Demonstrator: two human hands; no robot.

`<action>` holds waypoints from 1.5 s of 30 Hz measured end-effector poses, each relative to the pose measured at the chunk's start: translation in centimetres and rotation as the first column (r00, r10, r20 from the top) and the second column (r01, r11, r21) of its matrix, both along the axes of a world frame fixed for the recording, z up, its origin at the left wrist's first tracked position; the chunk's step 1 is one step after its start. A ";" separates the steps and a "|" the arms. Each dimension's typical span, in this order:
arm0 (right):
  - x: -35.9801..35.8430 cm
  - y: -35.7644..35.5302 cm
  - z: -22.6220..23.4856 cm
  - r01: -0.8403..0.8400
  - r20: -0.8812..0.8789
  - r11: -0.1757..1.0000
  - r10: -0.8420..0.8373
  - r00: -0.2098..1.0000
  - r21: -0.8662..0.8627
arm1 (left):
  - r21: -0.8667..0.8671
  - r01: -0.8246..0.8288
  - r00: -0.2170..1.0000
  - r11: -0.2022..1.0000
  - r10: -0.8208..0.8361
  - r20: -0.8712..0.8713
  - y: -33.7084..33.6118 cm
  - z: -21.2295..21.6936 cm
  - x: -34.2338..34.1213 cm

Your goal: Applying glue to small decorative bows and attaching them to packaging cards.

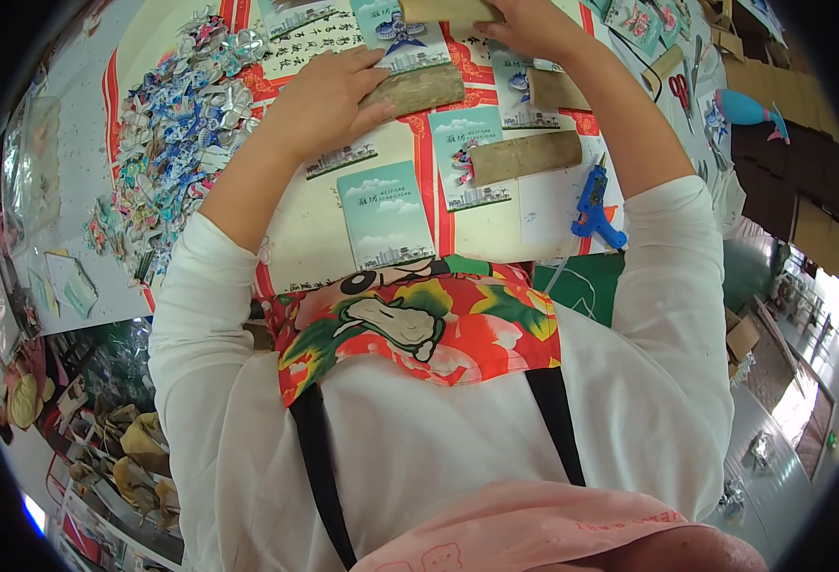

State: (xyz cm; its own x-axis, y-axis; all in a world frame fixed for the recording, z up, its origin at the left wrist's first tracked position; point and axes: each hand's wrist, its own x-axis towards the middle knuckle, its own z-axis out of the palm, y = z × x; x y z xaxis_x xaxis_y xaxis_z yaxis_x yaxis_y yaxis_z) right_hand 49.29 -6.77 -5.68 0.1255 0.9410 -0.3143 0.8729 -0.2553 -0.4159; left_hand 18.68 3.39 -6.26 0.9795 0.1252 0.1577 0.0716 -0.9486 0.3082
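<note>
My left hand (329, 100) grips the left end of a rough grey-brown bar (424, 89), thumb below and fingers above. This bar lies across the lower edge of a card with a blue butterfly-like ornament (401, 34). At the far edge of view, my right hand (538, 29) is closed on the right end of another tan bar (448, 10); its fingertips are partly cut off. Nearer, a bar (527, 157) rests partly over a blue-green card (470, 176) with a small colourful ornament. One more bar (560, 91) lies beside my right forearm, near a card (519, 71).
A heap of shiny blue, white and pink ornaments (186, 124) covers the left side. Close to me lie a plain blue-green card (386, 214) and a blue glue gun (596, 210) with a cable. Red-handled scissors (679, 91) and a blue-pink object (748, 108) are at the right.
</note>
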 end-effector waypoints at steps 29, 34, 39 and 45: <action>1.5 0.9 -3.1 0.069 0.164 0.933 -0.011 0.986 -0.354 | -0.105 -0.223 0.973 0.969 0.227 0.031 0.0 -0.7 0.4; 9.5 -1.1 -14.1 -0.307 -0.196 0.940 0.277 0.941 -0.146 | -0.047 -0.111 0.991 0.993 0.114 0.068 0.0 -1.2 3.2; 3.4 0.6 -6.5 -0.313 -0.061 0.949 0.311 0.949 -0.029 | -0.006 -0.179 0.983 0.984 0.179 0.033 0.5 -1.8 0.5; 1.8 -1.6 0.6 -0.209 0.152 0.974 0.193 0.969 0.090 | -0.011 -0.163 0.986 0.987 0.163 0.027 0.1 -1.4 1.6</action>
